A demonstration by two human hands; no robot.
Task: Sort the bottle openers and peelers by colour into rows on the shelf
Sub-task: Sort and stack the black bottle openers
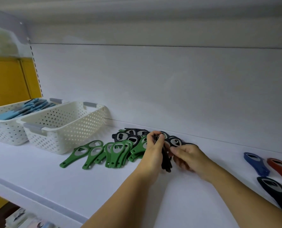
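Note:
Several green bottle openers (104, 152) lie in an overlapping row on the white shelf (38, 175). Behind them, several dark navy openers (128, 136) lie near the back wall. My left hand (154, 151) grips a stack of dark openers (166, 162) upright, their handles pointing down towards the shelf. My right hand (188, 156) is beside that stack with curled fingers touching it and another dark opener (175, 141). At the right lie a blue opener (255, 163), a red opener (280, 168) and a dark opener (273, 191).
Two white perforated baskets stand at the left: the nearer basket (62, 127) looks empty, the farther basket (5, 127) holds light blue items (26, 109). The shelf's front edge runs diagonally at the lower left. A lower shelf with goods shows below.

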